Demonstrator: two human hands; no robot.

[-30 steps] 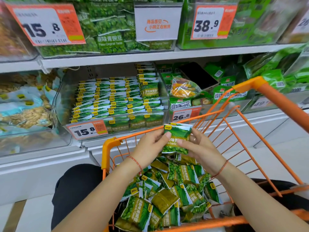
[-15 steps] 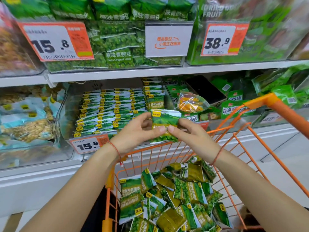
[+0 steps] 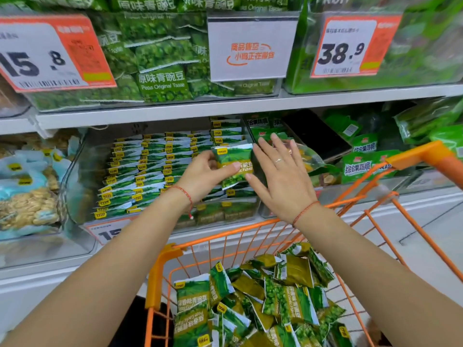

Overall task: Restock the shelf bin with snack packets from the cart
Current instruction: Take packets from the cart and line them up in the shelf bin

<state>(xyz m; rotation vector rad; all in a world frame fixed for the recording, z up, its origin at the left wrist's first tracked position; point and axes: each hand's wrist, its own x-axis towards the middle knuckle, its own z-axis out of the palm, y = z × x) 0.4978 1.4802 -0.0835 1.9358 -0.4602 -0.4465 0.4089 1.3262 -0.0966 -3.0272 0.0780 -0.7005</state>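
Observation:
A green snack packet (image 3: 234,161) of garlic peas is held upright over the right end of the clear shelf bin (image 3: 75,186). My left hand (image 3: 200,175) grips the packet from its left side, thumb across the front. To the packet's right, my right hand (image 3: 280,176) is spread with straight fingers, its edge against the packet's right side. The bin holds several rows of the same green packets standing on edge. Below, the orange cart (image 3: 160,266) holds a loose pile of several more packets (image 3: 263,301).
A price tag (image 3: 107,231) reading 15.8 hangs on the bin's front. Neighbouring bins hold pale blue snack bags (image 3: 27,196) at left and mixed green bags (image 3: 360,166) at right. An upper shelf (image 3: 175,108) with pea bags overhangs the bin.
Both hands carried the packet up from the cart and forward to the bin's right end. My right hand let go of it and spread flat beside it.

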